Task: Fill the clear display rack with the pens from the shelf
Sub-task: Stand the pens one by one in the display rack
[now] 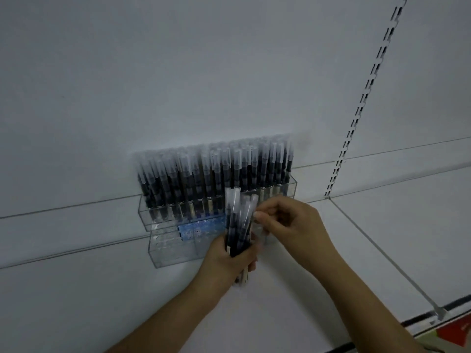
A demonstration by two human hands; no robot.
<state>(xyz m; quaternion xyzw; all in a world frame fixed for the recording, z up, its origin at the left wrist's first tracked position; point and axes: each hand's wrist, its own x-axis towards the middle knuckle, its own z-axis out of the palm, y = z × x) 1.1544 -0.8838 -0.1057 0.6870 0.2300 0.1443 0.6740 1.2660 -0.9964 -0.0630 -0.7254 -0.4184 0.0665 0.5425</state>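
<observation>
A clear display rack (pixel 165 247) stands on the white shelf against the back wall. Its rear tiers hold several upright dark pens with frosted caps (pixel 216 169); the front tier on the left shows bare holes and a blue patterned strip (pixel 201 226). My left hand (pixel 233 262) grips a bundle of pens (pixel 238 222) upright in front of the rack's right half. Beside the bundle, my right hand (pixel 288 222) pinches the frosted cap of one pen at the bundle's right edge.
The white shelf surface (pixel 382 238) runs to the right, split by a thin divider line (pixel 382 253). A slotted upright rail (pixel 367 93) climbs the back wall at right. A black strip and a red patch (pixel 456 332) show at the shelf's front right corner.
</observation>
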